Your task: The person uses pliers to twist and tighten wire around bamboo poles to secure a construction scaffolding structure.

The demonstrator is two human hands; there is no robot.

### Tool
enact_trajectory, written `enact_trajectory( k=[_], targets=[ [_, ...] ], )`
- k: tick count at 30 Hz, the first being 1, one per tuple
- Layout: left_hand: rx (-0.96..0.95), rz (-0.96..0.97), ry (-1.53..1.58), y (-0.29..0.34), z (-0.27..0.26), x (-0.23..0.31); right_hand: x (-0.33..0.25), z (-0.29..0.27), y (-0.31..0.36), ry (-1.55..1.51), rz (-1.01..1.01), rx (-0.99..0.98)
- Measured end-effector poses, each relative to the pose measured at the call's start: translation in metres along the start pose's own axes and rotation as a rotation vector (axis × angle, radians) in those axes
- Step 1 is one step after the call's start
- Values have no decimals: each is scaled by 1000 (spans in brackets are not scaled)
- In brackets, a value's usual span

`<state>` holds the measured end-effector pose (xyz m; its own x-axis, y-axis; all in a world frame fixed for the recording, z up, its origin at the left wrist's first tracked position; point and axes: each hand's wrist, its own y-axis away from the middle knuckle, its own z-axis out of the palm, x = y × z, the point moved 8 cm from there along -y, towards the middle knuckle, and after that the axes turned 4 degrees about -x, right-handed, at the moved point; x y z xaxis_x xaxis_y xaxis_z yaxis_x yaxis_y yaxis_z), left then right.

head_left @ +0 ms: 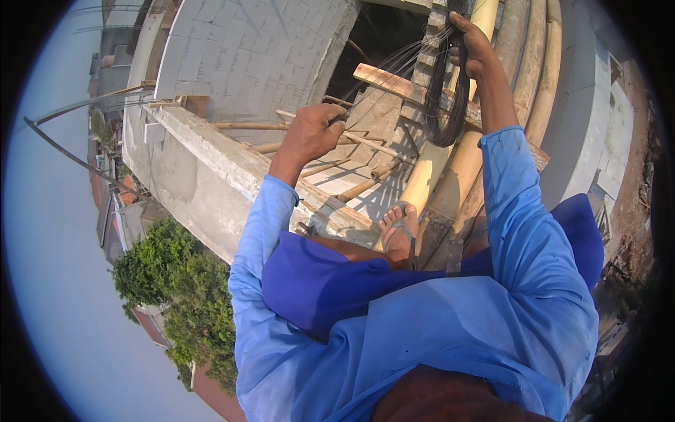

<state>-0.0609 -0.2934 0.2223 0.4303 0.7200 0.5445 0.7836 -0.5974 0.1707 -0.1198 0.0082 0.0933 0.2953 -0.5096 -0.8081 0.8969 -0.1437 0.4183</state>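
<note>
– How do the hands stand?
– Apart. The left hand (309,137) is closed, seemingly pinching thin strands (394,62); the right hand (478,53) curls round the coil (444,95) of dark wire, near its upper end.

– So which hand is nearer the coil?
– The right, touching it from the right side. From the left hand, the coil lies to the right, with strands bridging the gap.

– And its long axis?
– Roughly away from the person, the lower loop hanging toward them, in front of the plank (387,83) and left of the poles (524,77).

– Further out?
– A foot (399,228) is by the near end of the pale pole; the wall (211,158) runs along the left.

– What's hard to make out?
– The coil's top meets the picture's edge. The left fingertips are mostly hidden, so I can't tell how many strands they pinch, and the strands blur against the dark opening.
</note>
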Motion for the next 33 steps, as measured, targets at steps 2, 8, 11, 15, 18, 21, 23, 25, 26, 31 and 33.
enact_trajectory(
  k=[2,8,11,15,18,21,23,25,26,31,33],
  targets=[
    [-32,12,-1,1,4,-1,0,-1,1,12,6,4],
    [-139,21,-28,4,13,3,-3,4,9,43,-12,17],
    [-158,-1,-38,4,14,3,3,2,4,50,6,4],
    [-133,-85,48,8,13,-4,6,2,4,74,10,36],
    [-74,-92,171,10,13,-11,8,0,4,70,6,34],
    [-33,-32,207,11,11,-8,14,-4,0,51,32,17],
    [-9,11,175,12,12,-2,16,-3,0,8,50,7],
    [24,50,120,17,15,5,24,-4,-7,-75,69,-14],
    [31,68,104,20,16,8,26,-5,-10,-116,78,-23],
    [60,-38,104,68,10,-10,29,-15,-11,-261,130,121],
    [110,-111,194,104,5,-31,26,-19,-10,-293,137,162]
  ],
)
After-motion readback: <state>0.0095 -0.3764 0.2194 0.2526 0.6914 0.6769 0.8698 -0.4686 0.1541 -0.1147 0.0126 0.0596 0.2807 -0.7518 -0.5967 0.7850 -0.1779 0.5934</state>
